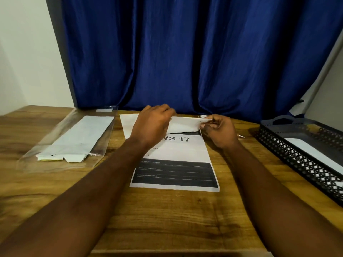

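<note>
A printed sheet [178,156] marked "WS 17", with dark bands across its lower part, lies on the wooden table [167,219]. Both hands hold a white envelope-like folded paper [183,125] just above the sheet's far end. My left hand [151,125] grips its left part with curled fingers. My right hand [219,130] pinches its right end between thumb and fingers. Another white sheet [128,121] sticks out behind my left hand.
A clear plastic sleeve [61,143] with white envelopes inside lies at the left. A black mesh tray [297,160] holding a white paper stands at the right. A pen tip [241,136] shows beside my right hand. A blue curtain [185,52] hangs behind the table.
</note>
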A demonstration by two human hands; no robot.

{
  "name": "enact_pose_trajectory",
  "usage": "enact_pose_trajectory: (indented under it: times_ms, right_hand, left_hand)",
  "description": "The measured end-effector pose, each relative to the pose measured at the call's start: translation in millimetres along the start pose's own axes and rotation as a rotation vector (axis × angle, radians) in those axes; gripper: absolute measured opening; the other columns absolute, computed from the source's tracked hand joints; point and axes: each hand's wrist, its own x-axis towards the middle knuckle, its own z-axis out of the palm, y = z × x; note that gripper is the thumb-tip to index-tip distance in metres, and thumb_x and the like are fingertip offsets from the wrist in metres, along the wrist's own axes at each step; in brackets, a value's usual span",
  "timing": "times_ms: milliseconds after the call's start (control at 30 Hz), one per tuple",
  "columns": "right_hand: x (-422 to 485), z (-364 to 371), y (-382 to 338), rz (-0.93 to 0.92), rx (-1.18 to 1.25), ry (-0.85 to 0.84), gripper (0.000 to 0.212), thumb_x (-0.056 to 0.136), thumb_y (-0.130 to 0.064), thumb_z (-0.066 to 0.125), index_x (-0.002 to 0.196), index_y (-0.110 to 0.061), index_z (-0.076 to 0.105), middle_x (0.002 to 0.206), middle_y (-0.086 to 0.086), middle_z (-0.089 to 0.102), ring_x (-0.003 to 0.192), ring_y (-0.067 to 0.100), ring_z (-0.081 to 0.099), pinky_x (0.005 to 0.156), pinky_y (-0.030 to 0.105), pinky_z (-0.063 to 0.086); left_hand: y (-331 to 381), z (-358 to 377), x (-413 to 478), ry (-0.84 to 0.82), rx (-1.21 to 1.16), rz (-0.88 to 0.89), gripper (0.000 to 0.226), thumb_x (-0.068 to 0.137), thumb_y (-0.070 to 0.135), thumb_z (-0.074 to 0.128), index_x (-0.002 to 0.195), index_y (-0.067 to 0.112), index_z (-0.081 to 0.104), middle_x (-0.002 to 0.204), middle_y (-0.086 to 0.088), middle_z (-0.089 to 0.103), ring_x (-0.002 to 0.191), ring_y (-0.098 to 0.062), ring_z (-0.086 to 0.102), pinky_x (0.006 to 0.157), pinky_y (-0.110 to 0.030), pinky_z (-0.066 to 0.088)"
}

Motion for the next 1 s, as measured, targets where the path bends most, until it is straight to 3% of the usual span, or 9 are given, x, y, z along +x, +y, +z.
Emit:
enact_pose_trajectory:
  times_ms: [100, 167, 300, 400, 467, 533, 633, 767, 1000]
  right_hand:
    - [6, -4, 6, 0.038, 0.041, -0.002, 0.017, 0.093, -0.006, 0.077, 0.101, -0.020, 0.078, 0.096, -0.005, 0.080, 0.091, 0.013, 0.076, 0.087, 0.032, 0.064]
    - [10, -8, 8, 0.065, 0.084, 0.003, 0.019, 0.092, -0.003, 0.078, 0.098, -0.021, 0.079, 0.099, -0.004, 0.080, 0.093, 0.013, 0.077, 0.089, 0.041, 0.065]
    - [9, -17, 15, 0.101, 0.005, -0.143, 0.016, 0.091, -0.002, 0.079, 0.096, -0.017, 0.082, 0.101, -0.003, 0.080, 0.098, 0.015, 0.077, 0.094, 0.037, 0.062]
    - [1, -19, 18, 0.088, -0.176, -0.304, 0.020, 0.098, -0.003, 0.069, 0.092, -0.017, 0.082, 0.090, 0.002, 0.080, 0.085, 0.028, 0.074, 0.071, 0.022, 0.058]
    - [0, -20, 17, 0.094, -0.209, -0.324, 0.023, 0.099, -0.004, 0.065, 0.090, -0.017, 0.083, 0.089, 0.008, 0.080, 0.087, 0.036, 0.073, 0.066, 0.025, 0.056]
    - [2, -18, 13, 0.091, -0.246, -0.324, 0.025, 0.098, -0.004, 0.064, 0.089, -0.018, 0.083, 0.090, 0.005, 0.080, 0.087, 0.030, 0.073, 0.067, 0.024, 0.054]
    - [3, -14, 12, 0.064, -0.304, -0.294, 0.025, 0.097, -0.007, 0.065, 0.086, -0.021, 0.082, 0.091, -0.004, 0.078, 0.090, 0.013, 0.070, 0.073, 0.023, 0.052]
    - [5, -8, 16, 0.039, -0.330, -0.255, 0.022, 0.096, -0.009, 0.066, 0.085, -0.021, 0.081, 0.088, -0.006, 0.077, 0.088, 0.010, 0.070, 0.079, 0.027, 0.056]
    - [10, 1, 21, 0.054, -0.302, -0.072, 0.009, 0.094, -0.013, 0.070, 0.097, -0.019, 0.076, 0.092, -0.003, 0.074, 0.088, 0.014, 0.067, 0.072, 0.021, 0.047]
  left_hand:
    - [2, -3, 1, -0.038, -0.014, 0.040, 0.027, 0.090, 0.001, 0.073, 0.114, 0.015, 0.075, 0.104, -0.005, 0.073, 0.085, -0.028, 0.070, 0.076, -0.044, 0.057]
    - [3, -6, 3, -0.047, -0.029, 0.065, 0.025, 0.090, 0.003, 0.072, 0.111, 0.017, 0.075, 0.104, -0.003, 0.072, 0.087, -0.025, 0.069, 0.078, -0.041, 0.057]
    - [3, -2, -3, -0.240, -0.118, 0.052, 0.014, 0.086, 0.019, 0.070, 0.098, 0.026, 0.068, 0.103, 0.008, 0.067, 0.092, -0.016, 0.061, 0.077, -0.038, 0.056]
    - [0, 8, -14, -0.565, -0.265, -0.100, 0.017, 0.080, 0.035, 0.073, 0.091, 0.031, 0.061, 0.110, 0.011, 0.066, 0.102, -0.014, 0.059, 0.085, -0.044, 0.058]
    - [-1, 11, -19, -0.653, -0.357, -0.167, 0.024, 0.075, 0.049, 0.070, 0.088, 0.032, 0.059, 0.114, 0.011, 0.066, 0.108, -0.015, 0.060, 0.089, -0.046, 0.058]
    - [-2, 12, -19, -0.646, -0.397, -0.191, 0.032, 0.073, 0.060, 0.063, 0.084, 0.030, 0.061, 0.113, 0.011, 0.069, 0.109, -0.014, 0.060, 0.091, -0.047, 0.057]
    - [1, 14, -16, -0.600, -0.378, -0.186, 0.032, 0.082, 0.057, 0.059, 0.081, 0.025, 0.064, 0.108, 0.010, 0.070, 0.104, -0.014, 0.059, 0.091, -0.046, 0.056]
    - [8, 21, -13, -0.537, -0.309, -0.176, 0.026, 0.093, 0.043, 0.054, 0.086, 0.022, 0.068, 0.094, 0.005, 0.067, 0.090, -0.015, 0.057, 0.084, -0.044, 0.055]
    - [22, 38, -5, -0.390, -0.120, -0.119, 0.037, 0.100, 0.060, 0.048, 0.086, 0.027, 0.059, 0.087, 0.010, 0.064, 0.083, -0.014, 0.054, 0.086, -0.037, 0.044]
